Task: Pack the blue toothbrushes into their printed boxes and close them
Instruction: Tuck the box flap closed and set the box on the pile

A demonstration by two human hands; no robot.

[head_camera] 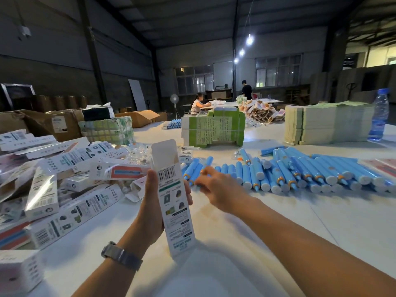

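My left hand point(150, 202) grips a printed white box point(175, 202), held upright with its top flap open. My right hand point(216, 187) reaches over the near end of a long row of blue toothbrushes point(300, 172) lying on the white table point(278, 228). Its fingers curl around one blue toothbrush point(194, 170) at the left end of the row; motion blur hides how firm the hold is. A heap of printed boxes point(64, 181) lies to the left.
Green-printed carton bundles point(214, 129) and a stack of flat cartons point(325, 123) stand further back on the table. A water bottle point(379, 114) stands at the right. Brown cardboard cartons point(47, 123) sit behind the box heap. Two people work at a far table.
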